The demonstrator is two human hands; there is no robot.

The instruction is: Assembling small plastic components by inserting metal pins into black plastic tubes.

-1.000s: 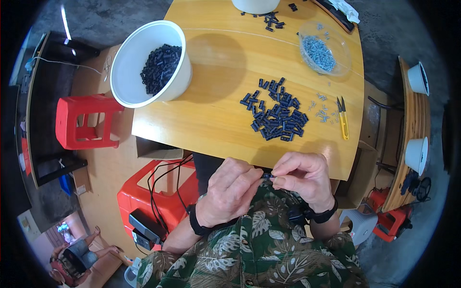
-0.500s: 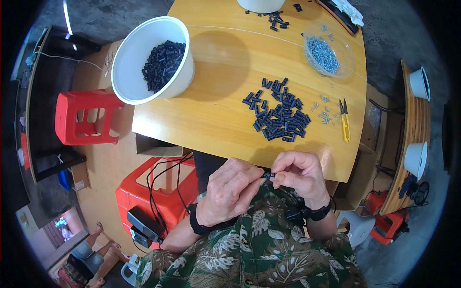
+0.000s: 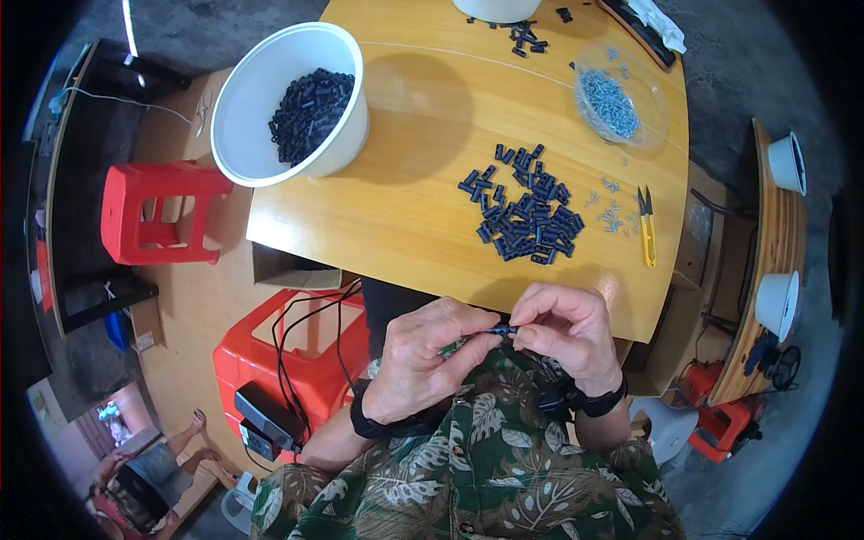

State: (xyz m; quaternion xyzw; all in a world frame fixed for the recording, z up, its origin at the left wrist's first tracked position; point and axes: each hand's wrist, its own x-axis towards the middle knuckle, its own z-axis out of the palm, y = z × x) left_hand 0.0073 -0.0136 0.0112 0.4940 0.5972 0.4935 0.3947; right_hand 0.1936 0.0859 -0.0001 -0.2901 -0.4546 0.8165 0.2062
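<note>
Between my hands, just in front of the table's near edge, is a small black plastic part [image 3: 501, 330]. My left hand [image 3: 432, 355] grips its left end between thumb and fingertips. At the other end, the thumb and forefinger of my right hand [image 3: 569, 335] are pinched together; whether they hold the part itself or something tiny at its tip is hidden. Beyond them lies a heap of similar black parts [image 3: 533, 211] on the yellow wooden table [image 3: 378, 243]. Several small loose screws [image 3: 612, 216] are scattered right of the heap, near yellow-handled thread snips [image 3: 647, 227].
A white bucket [image 3: 236, 117] of black parts leans at the table's left edge. A clear bowl [image 3: 652, 117] of screws stands far right. Red stools [image 3: 162, 211] are on the left, one with a black power adapter [image 3: 267, 412] and cables. Another person [image 3: 148, 486] is at the lower left.
The hands stay together on the black part, with slight finger movement. The view has shifted a little. At the lower left, the other person's arms have moved.
</note>
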